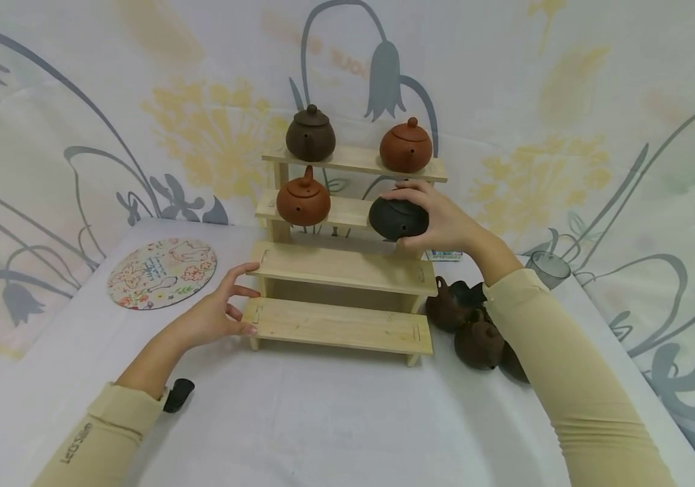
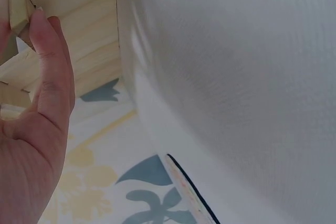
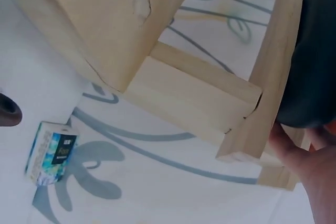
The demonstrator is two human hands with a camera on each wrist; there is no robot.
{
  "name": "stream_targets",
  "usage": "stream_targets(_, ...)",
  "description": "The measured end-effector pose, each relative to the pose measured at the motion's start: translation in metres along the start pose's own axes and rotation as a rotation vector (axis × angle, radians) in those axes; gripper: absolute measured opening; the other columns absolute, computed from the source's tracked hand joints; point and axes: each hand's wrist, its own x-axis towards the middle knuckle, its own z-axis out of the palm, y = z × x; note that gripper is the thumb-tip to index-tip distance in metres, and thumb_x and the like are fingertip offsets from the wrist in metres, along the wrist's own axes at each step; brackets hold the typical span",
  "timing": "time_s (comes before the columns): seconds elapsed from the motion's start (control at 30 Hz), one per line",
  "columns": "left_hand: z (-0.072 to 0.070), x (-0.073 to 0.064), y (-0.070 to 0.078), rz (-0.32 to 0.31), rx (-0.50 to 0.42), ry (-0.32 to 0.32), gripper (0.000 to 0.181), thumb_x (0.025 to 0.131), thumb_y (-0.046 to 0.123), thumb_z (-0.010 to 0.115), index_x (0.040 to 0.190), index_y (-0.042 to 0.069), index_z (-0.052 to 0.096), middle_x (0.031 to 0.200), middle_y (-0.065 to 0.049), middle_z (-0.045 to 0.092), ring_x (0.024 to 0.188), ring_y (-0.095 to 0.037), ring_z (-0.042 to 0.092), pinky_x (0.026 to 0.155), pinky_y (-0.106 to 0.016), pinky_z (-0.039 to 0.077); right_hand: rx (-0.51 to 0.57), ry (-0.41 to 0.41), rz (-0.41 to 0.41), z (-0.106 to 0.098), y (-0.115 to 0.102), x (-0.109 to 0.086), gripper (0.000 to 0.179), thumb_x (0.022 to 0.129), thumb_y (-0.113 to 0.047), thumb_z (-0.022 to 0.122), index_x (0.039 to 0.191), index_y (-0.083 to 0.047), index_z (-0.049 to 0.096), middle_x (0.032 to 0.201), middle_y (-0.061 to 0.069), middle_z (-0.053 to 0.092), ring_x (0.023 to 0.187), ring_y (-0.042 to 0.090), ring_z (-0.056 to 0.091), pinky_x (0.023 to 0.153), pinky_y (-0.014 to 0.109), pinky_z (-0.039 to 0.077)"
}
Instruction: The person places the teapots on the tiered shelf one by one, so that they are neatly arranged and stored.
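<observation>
A dark, near-black teapot is at the right end of the second tier from the top of a wooden stepped shelf. My right hand grips it from the right, fingers over the top and thumb low. In the right wrist view the teapot is against the shelf board. My left hand touches the left ends of the two lower tiers, its fingers spread. An orange-brown teapot stands left on the same tier. On the top tier are a dark brown teapot and a reddish teapot.
Several brown teapots cluster right of the shelf, partly behind my right sleeve. Beyond them stands a clear glass. A small colourful box lies behind the shelf's right side. A round patterned board lies left. Floral cloth hangs behind.
</observation>
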Motion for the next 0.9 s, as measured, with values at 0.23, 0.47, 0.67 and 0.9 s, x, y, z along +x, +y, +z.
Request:
stream_targets(0.23, -0.001, 0.0, -0.001, 0.009, -0.015, 0.001, 0.105, 0.072, 0.0, 0.078, 0.146, 0.027, 0.009, 0.13, -0.025, 0.045, 0.077, -0.024, 0.054, 0.065, -0.037, 0.045, 0.02, -0.014, 0.035, -0.001, 0.004, 0.006, 0.07, 0.071, -0.012, 0.075, 0.136, -0.015, 0.048, 0.143, 0.014, 0.029, 0.124, 0.035, 0.034, 0.091, 0.052, 0.033)
stream_targets(0.47, 0.0, 0.0, 0.0, 0.012, -0.027, -0.003, 0.104, 0.072, -0.001, 0.077, 0.146, 0.028, 0.01, 0.13, -0.025, 0.045, 0.076, -0.025, 0.054, 0.064, -0.037, 0.045, 0.058, -0.003, 0.032, 0.0, 0.01, 0.008, 0.069, 0.071, -0.011, 0.074, 0.135, -0.014, 0.048, 0.145, 0.014, 0.027, 0.127, 0.035, 0.03, 0.093, 0.052, 0.031)
stream_targets(0.67, 0.0, -0.001, 0.0, 0.013, -0.021, 0.004, 0.104, 0.071, -0.003, 0.077, 0.146, 0.027, 0.01, 0.129, -0.026, 0.046, 0.074, -0.024, 0.054, 0.064, -0.038, 0.045, 0.067, -0.008, 0.036, -0.001, 0.009, 0.008, 0.068, 0.072, -0.011, 0.075, 0.135, -0.014, 0.048, 0.145, 0.014, 0.026, 0.128, 0.034, 0.029, 0.094, 0.054, 0.03)
stream_targets(0.9, -0.001, -0.001, 0.0, 0.013, -0.021, 0.008, 0.105, 0.071, -0.002, 0.078, 0.146, 0.028, 0.011, 0.129, -0.025, 0.047, 0.074, -0.024, 0.054, 0.065, -0.038, 0.045, 0.063, 0.021, 0.041, -0.004, 0.009, 0.0, 0.068, 0.074, -0.005, 0.076, 0.135, -0.011, 0.047, 0.144, 0.014, 0.026, 0.129, 0.034, 0.028, 0.093, 0.057, 0.032)
